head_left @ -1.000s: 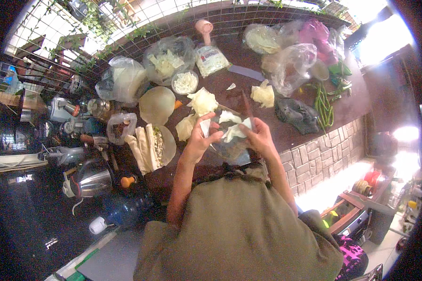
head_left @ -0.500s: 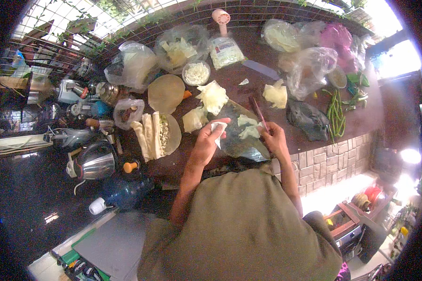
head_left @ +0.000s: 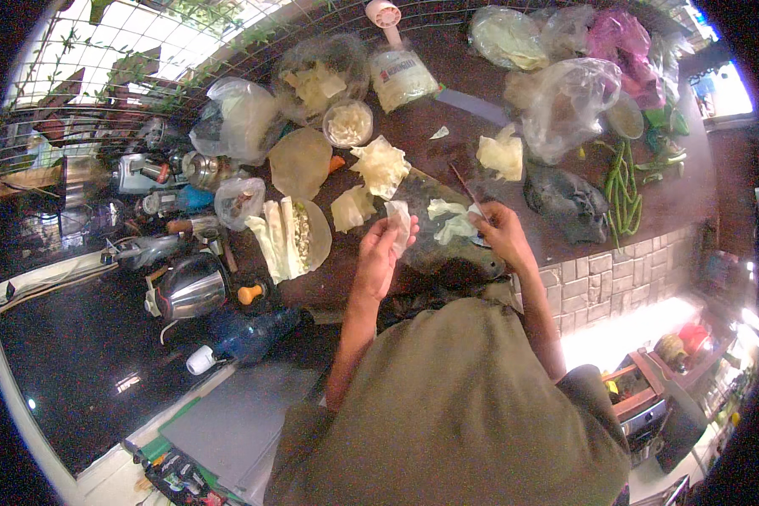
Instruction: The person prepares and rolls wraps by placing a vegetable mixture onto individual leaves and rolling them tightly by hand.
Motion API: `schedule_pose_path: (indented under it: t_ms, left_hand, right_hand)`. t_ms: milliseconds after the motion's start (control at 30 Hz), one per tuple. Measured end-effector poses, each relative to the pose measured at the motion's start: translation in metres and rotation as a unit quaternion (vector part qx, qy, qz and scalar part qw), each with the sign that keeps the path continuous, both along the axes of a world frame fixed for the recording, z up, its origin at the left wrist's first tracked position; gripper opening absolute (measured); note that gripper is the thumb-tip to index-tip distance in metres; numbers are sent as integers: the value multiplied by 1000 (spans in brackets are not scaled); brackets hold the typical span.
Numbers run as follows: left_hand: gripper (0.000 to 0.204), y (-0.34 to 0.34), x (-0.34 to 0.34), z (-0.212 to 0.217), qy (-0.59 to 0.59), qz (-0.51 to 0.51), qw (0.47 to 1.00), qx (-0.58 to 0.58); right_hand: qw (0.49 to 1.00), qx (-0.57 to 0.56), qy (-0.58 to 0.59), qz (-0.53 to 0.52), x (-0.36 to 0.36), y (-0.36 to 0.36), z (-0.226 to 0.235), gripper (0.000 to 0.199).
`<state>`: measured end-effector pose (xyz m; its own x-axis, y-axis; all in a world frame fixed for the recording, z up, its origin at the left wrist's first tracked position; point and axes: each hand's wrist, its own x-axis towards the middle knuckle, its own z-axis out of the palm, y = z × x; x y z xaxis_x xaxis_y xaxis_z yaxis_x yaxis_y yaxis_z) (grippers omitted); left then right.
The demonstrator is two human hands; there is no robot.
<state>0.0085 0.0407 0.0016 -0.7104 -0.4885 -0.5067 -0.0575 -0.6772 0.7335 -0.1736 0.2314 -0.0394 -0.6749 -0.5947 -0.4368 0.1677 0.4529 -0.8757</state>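
My left hand pinches a thin, pale, translucent sheet that looks like a piece of wrapper, its fingers closed. My right hand is closed around a slim, dark reddish knife that points away from me. Between the hands, torn whitish wrapper pieces lie on a dark cutting board. Beyond the left hand are a crumpled pale yellow wrapper sheet and a smaller one. Another wrapper piece lies beyond the right hand.
At left, rolled wrappers lie beside a round sheet with chopped filling; a bowl of white shreds stands farther back. Plastic bags, a black bag and green beans are at right. A kettle stands left.
My view has shifted slightly. The sheet in my left hand now hangs more upright and shows wider; the left fingers have turned up. The knife stays in my right hand.
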Motion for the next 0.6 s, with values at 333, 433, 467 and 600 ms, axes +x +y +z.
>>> schedule_pose_path:
  t_ms: [333,433,467,600]
  left_hand:
    - [14,-8,6,13,-92,79,984,-128]
    - [15,-10,13,1,-65,101,984,-129]
    - [15,-11,17,-6,-51,119,981,-141]
    - [16,-26,21,2,-40,190,968,-162]
  right_hand:
    - [1000,10,5,23,-3,2,6,28]
    - [999,21,11,41,-9,3,7,30]
    - [998,25,10,48,-9,4,5,31]
    - [998,31,9,59,-11,1,9,30]
